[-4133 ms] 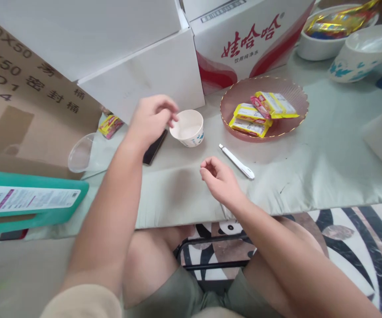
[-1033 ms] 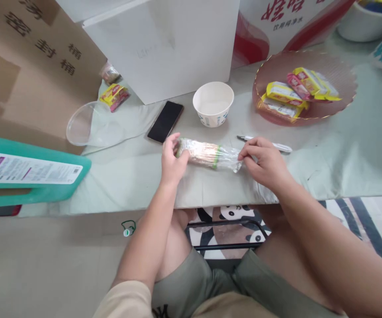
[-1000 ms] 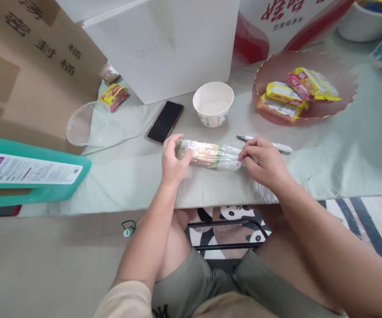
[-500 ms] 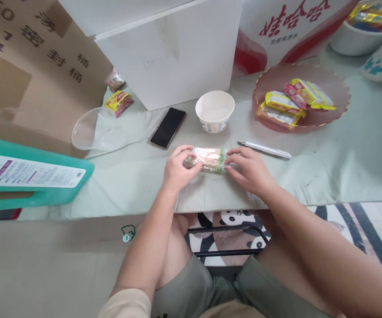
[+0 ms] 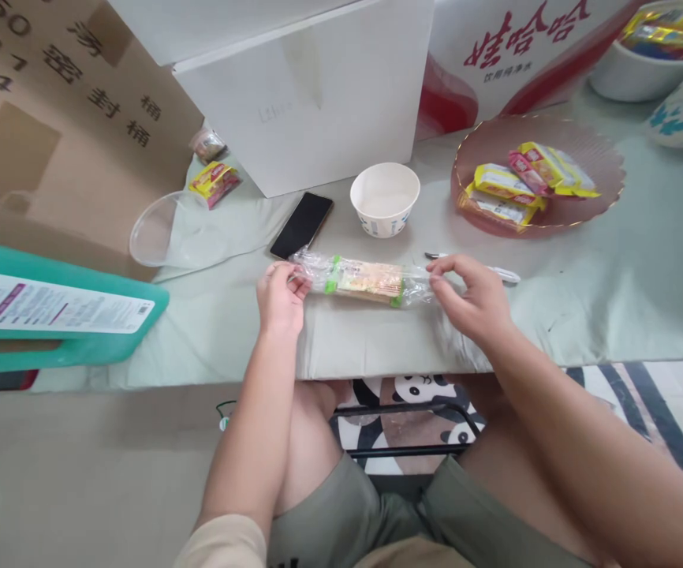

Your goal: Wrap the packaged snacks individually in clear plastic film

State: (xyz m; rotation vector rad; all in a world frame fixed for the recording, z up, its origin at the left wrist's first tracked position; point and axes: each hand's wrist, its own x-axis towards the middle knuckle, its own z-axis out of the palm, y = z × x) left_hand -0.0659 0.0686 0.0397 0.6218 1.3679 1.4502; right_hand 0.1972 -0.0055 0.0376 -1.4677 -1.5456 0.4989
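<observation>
I'm getting soft, even light, faint shadows on the tablecloth (image 5: pixel 584 304), glints along the clear plastic wrapper (image 5: pixel 365 279), and wide-angle stretching toward the edges.

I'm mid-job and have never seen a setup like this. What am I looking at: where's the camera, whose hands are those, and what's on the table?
There is no machine here, only a person's bare hands. Every picture comes from one camera on that person's head, looking forward and down.

The left hand and right hand hold opposite ends of a clear plastic package with green bands. Its contents are hard to make out.

On the pale cloth, just beyond the package, are a dark phone and a white bowl. To the right, a pink dish holds yellow packets. A slim white tool lies partly hidden behind the right hand. A white box stands at the back.
</observation>
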